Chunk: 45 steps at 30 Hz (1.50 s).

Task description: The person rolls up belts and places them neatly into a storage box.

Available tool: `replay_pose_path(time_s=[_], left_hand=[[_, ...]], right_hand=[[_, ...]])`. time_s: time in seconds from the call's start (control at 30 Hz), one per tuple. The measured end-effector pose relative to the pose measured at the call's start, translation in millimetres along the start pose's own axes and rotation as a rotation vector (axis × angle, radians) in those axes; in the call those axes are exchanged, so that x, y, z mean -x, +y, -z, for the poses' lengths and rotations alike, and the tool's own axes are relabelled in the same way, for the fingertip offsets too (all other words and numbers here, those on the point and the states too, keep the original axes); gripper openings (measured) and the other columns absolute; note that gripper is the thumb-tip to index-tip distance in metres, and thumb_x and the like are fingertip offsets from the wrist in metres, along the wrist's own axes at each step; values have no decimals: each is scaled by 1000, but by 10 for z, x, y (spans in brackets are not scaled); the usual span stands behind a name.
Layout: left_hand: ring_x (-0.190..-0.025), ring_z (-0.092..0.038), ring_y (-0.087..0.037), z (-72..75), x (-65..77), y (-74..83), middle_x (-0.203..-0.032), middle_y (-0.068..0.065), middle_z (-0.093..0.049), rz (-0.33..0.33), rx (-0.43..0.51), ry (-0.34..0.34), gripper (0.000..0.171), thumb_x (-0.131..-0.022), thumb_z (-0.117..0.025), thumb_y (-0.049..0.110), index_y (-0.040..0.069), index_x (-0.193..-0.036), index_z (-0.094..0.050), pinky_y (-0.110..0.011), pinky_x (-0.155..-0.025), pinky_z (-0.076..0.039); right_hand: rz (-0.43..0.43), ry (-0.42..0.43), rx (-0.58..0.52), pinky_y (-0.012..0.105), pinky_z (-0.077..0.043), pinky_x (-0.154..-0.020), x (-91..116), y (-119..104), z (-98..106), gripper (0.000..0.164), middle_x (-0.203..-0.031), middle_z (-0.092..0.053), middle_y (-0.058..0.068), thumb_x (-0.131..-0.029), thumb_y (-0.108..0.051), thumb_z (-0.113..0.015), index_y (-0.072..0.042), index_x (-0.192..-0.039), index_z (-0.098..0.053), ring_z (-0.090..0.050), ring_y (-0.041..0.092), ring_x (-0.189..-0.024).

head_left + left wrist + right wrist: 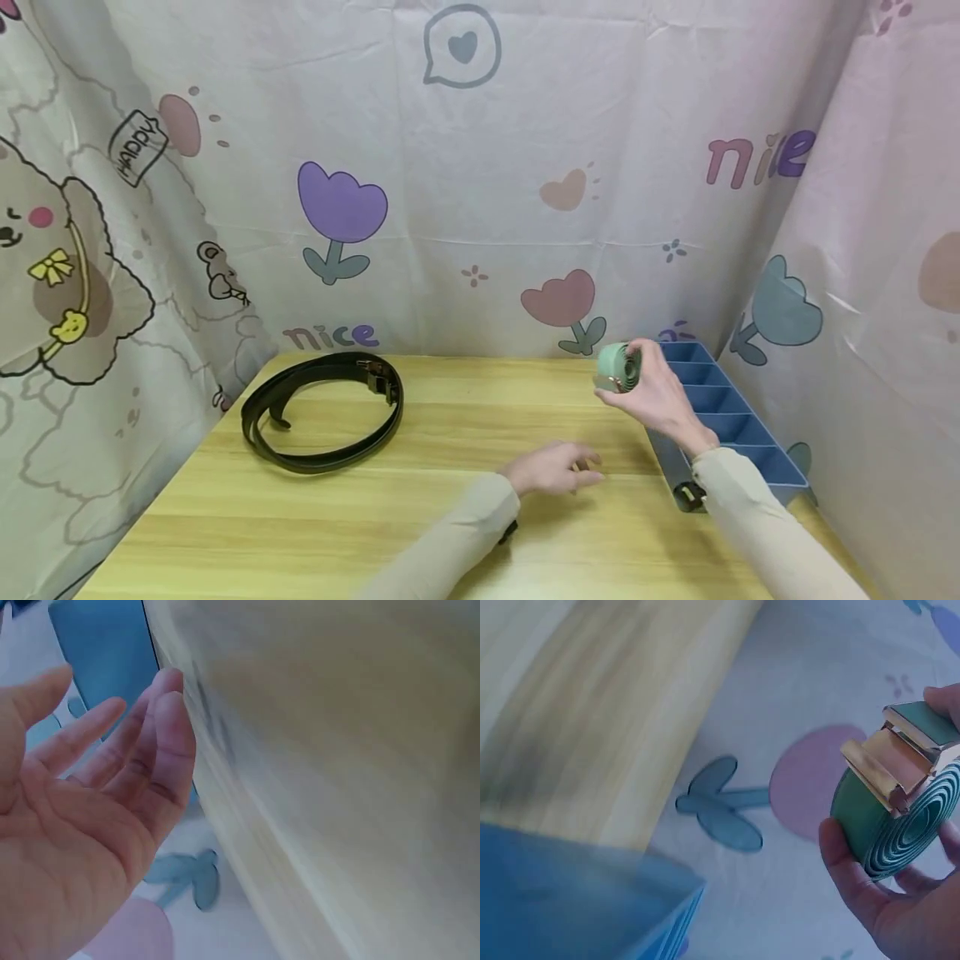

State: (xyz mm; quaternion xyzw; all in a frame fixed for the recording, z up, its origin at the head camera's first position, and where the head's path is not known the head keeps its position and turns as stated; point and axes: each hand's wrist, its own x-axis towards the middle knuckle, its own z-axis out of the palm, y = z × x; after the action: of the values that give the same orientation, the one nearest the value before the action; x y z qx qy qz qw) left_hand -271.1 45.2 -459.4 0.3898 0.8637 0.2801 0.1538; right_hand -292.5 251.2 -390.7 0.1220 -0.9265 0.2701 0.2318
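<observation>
A green belt point(617, 367), rolled into a tight coil with a gold-coloured buckle point(889, 769), is gripped in my right hand point(658, 398). That hand holds the coil above the table, beside the far end of a blue divided box point(738, 429). Lower and nearer, my left hand point(553, 468) hovers over the table with relaxed fingers and nothing in them; its bare palm point(75, 855) shows in the left wrist view. A black belt point(330, 461) lies in loose loops at the table's left, its buckle point(377, 379) toward the back.
The blue box stands along the right edge of the wooden table point(300, 533), with several compartments. A dark rolled item point(687, 496) sits in its near left compartment, partly behind the right sleeve. A printed curtain point(465, 167) hangs around the table's back and sides.
</observation>
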Motion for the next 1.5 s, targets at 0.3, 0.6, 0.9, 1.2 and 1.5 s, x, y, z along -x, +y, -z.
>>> replay_pose_path(time_s=[0.3,0.6,0.9,1.2,1.5], left_hand=[[-111,-63,-4,-186,-244,277,-128,5,-65,-84,-418,71,50,-99,-55,39,20,-145,-45,-20,-96,-47],[-111,-59,-5,-429,-345,486,-120,9,-61,-282,-842,224,45,-96,-60,38,29,-138,-48,-18,-98,-44],[-128,-48,-7,-497,-454,702,-146,6,-44,-355,-928,286,60,-96,-58,37,32,-150,-33,-19,-103,-42],[-144,-31,-9,-556,-469,823,-162,15,-17,-230,-914,93,67,-98,-51,47,41,-155,-17,-23,-103,-43],[-140,-36,-5,-531,-457,923,-163,15,-14,-177,-833,32,68,-97,-54,48,42,-155,-18,-19,-110,-33]], right_hand=[[-129,-2,68,48,-50,-68,-14,370,285,87,-134,-27,31,-75,-39,-80,-6,-141,-34,-51,42,-93],[-283,-36,144,49,-45,-66,71,655,342,86,-128,-35,33,-83,-51,-69,-4,-143,-29,-47,43,-92],[-380,-71,139,43,-44,-61,92,785,370,81,-114,-36,31,-86,-54,-63,2,-135,-31,-46,42,-86],[-404,-139,114,48,-45,-63,90,807,417,79,-113,-33,33,-88,-55,-61,6,-130,-34,-43,45,-89],[-392,-215,174,46,-46,-60,-68,724,536,93,-111,-32,35,-87,-60,-59,12,-135,-27,-47,44,-83]])
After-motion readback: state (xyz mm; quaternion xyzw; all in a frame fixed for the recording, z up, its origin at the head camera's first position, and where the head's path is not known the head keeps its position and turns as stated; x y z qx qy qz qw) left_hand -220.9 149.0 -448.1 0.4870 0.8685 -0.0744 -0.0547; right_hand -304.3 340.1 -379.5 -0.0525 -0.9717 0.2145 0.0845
